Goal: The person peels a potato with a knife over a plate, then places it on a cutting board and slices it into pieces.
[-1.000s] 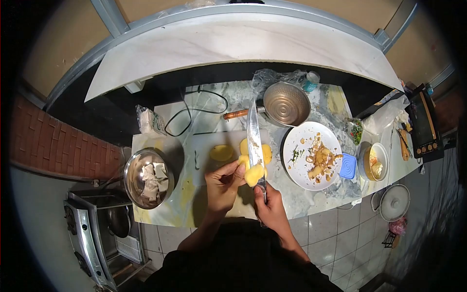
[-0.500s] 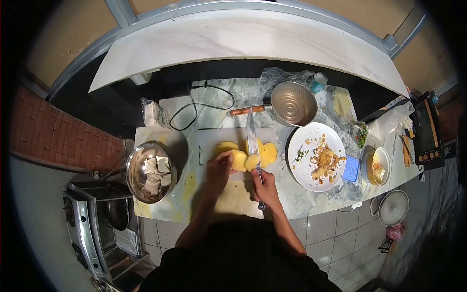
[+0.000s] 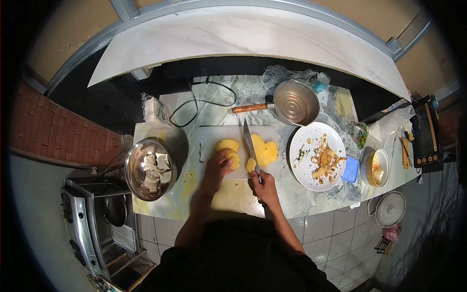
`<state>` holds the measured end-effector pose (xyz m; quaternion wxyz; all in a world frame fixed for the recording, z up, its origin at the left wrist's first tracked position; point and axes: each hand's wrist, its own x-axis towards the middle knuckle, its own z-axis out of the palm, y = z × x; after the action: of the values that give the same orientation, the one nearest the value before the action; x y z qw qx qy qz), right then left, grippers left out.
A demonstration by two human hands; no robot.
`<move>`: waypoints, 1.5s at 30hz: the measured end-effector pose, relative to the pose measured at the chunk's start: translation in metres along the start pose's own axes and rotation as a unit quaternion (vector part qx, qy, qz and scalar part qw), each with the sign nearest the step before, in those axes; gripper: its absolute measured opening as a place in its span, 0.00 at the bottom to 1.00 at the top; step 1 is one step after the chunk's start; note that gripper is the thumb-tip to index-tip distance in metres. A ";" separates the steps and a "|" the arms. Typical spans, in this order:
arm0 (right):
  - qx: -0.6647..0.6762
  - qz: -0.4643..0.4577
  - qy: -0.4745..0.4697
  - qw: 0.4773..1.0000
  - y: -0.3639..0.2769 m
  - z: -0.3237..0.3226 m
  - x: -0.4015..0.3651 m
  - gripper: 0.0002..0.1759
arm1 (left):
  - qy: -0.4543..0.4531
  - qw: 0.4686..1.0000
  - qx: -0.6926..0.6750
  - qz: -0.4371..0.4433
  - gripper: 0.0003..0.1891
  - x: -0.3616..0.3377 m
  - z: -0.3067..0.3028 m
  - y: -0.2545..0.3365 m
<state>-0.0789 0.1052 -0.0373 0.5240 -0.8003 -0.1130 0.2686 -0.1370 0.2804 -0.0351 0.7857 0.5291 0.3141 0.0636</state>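
Head view. The peeled yellow potato piece (image 3: 233, 158), lifted a second ago, now lies on the white rectangular cutting board (image 3: 210, 138) under the left hand (image 3: 217, 169), whose grip presses on it. The right hand (image 3: 264, 186), grip clamped on the long steel knife (image 3: 249, 143), has lowered the blade just right of that grip.

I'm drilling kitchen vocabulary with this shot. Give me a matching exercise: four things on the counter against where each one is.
1 knife
2 potato piece
3 steel bowl
4 white plate

A left of the cutting board
B right of the board
C in the right hand
D held down by the left hand

Pairs: 1-C, 2-D, 3-A, 4-B
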 end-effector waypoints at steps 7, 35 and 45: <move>-0.034 0.006 0.009 0.999 -0.005 0.000 -0.004 0.20 | -0.030 0.976 0.137 0.168 0.17 0.005 -0.006 -0.026; -0.273 -0.116 0.073 0.952 0.005 0.010 0.001 0.14 | -0.020 0.747 0.561 0.356 0.20 -0.008 0.011 -0.012; -0.279 -0.098 0.027 0.955 0.002 0.021 -0.018 0.14 | 0.006 0.741 0.558 0.374 0.18 -0.006 0.010 -0.020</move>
<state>-0.1055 0.1120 -0.0403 0.3064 -0.9066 -0.2472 0.1518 -0.1406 0.2609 -0.0477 0.2610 0.9475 0.0744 0.1691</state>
